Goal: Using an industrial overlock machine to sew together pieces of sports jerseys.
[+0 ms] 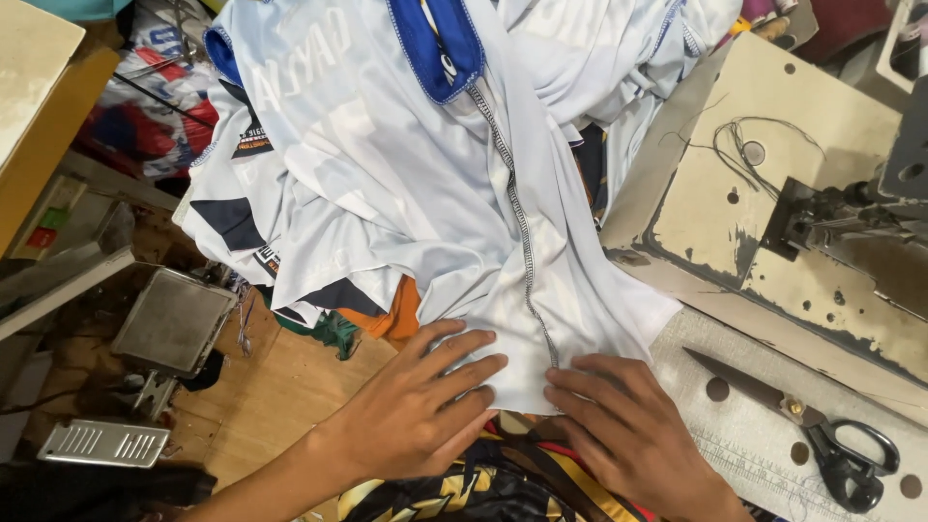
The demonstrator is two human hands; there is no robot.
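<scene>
Cluttered sewing worktop (290, 396), garments piled high. Left hand (420, 406) and right hand (628, 425) lie flat, fingers spread, grasping nothing, pressing the hem edge of the pale blue jersey (435, 193) either side of its stitched seam (527, 261). Best to keep both palms level with the seam straight between them. Scissors (822, 435) lie right of the right hand; sewing machine (851, 222) beyond.
</scene>
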